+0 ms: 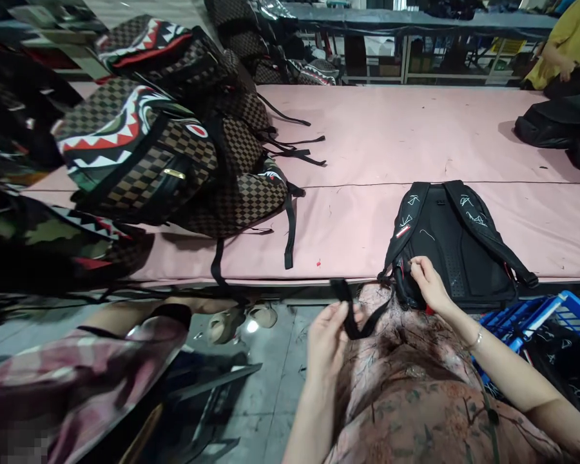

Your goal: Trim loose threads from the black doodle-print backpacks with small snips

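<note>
A black backpack [444,238] lies on the pink-covered table [367,142] at its front edge, shoulder straps up and pale loose threads on them. My left hand [329,328] is closed on a black webbing strap [362,330], held off the table over my lap; the strap runs up toward the backpack's lower left corner. My right hand [428,280] pinches the backpack's left side near the lower end of a shoulder strap. Its fingertips partly hide the spot they hold.
Checkered backpacks with shark-mouth prints [169,154] are piled on the left. A blue basket [570,316] with black items stands at the lower right. Black bags [555,125] lie at the far right near a person in yellow [568,48]. Another person's plaid clothing [91,380] shows at lower left.
</note>
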Motion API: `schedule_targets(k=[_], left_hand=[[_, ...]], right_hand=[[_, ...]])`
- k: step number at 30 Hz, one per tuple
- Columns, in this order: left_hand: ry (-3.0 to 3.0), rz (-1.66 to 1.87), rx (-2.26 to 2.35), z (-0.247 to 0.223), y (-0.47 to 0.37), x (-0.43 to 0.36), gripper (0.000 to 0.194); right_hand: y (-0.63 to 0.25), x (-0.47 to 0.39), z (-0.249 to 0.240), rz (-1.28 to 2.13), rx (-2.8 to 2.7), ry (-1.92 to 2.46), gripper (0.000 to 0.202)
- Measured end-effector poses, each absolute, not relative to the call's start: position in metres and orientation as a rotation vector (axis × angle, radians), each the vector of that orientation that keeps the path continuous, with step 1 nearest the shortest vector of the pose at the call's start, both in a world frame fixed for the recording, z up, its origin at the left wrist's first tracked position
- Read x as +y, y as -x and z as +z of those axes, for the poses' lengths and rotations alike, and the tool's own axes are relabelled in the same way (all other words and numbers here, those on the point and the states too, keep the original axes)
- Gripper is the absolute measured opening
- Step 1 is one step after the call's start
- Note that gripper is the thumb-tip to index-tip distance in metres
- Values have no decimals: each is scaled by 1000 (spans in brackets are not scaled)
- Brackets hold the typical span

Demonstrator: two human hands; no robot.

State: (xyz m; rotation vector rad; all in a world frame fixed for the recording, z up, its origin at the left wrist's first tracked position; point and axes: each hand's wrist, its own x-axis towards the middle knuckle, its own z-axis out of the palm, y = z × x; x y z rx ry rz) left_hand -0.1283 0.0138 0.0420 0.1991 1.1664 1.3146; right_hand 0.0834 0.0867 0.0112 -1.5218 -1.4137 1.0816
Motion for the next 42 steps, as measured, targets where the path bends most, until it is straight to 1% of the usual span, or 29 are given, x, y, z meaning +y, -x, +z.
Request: schedule_targets(k=[3,7,11,18,25,28,30,32,34,38,40,42], left_hand=[[-198,1232,1087,37,97,17,25],[-253,1155,1001,35,76,21,24],[-282,1130,1009,37,69,24,24],[-324,1161,1099,41,56,24,22],[-465,1202,1191,35,49,21,23],[-452,1190,1186,38,49,22,24],[-385,1184,1154,42,51,25,24],[-278,1149,1042,45,55,29,20],[-164,1056,854,46,58,32,17],[-59,854,591,42,56,30,20],[-109,874,627,40,53,27,21],[-222,974,763,36,51,23,23]], right_hand=[[-88,59,24,890,-1645,1401,23],[-95,42,30,599,-1883,1153,20],[-100,43,25,389,-2013,1147,22],[-95,49,24,391,-2141,1207,27],[-98,51,18,433,-2089,1202,24],[-100,50,19,520,-2020,1181,23],[-102,50,23,658,-1877,1172,20],[-102,53,27,868,-1667,1190,18],[-99,59,31,1111,-1462,1192,20],[-87,72,37,1604,-1241,1122,22],[-81,75,40,1714,-1133,1142,30],[-77,77,42,1711,-1057,1184,38]])
